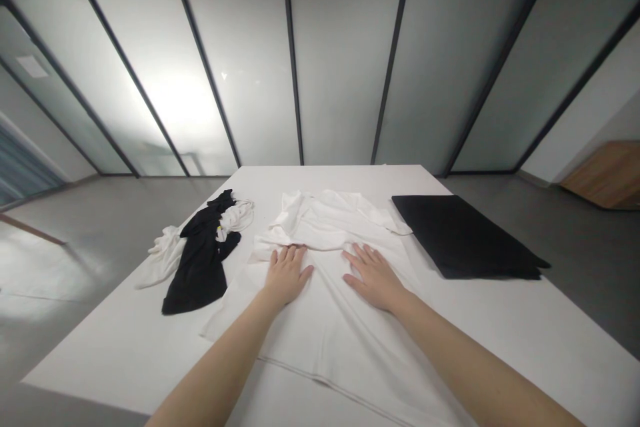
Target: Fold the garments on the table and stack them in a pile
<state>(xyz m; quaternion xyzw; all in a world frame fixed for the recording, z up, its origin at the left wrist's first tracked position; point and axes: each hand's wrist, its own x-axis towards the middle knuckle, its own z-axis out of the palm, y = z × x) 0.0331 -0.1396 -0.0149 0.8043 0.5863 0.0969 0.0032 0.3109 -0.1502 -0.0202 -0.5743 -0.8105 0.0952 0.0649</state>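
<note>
A white shirt (320,320) lies spread on the white table, its hem toward me and its far part bunched in folds. My left hand (289,273) rests flat on the left side of the cloth, fingers stretched out at the edge of a fold. On the right side, my right hand (375,278) lies palm down on the same fabric with its fingers spread. Neither hand grips anything. Wrinkles run down the cloth between the two hands. My right forearm covers part of the shirt's right side.
To the left, black clothing (197,273) lies crumpled with white cloth (163,259) beside it. A flat black sheet or folded stack (467,237) is at the table's right edge. The white table (330,177) ends before frosted glass panels (345,53).
</note>
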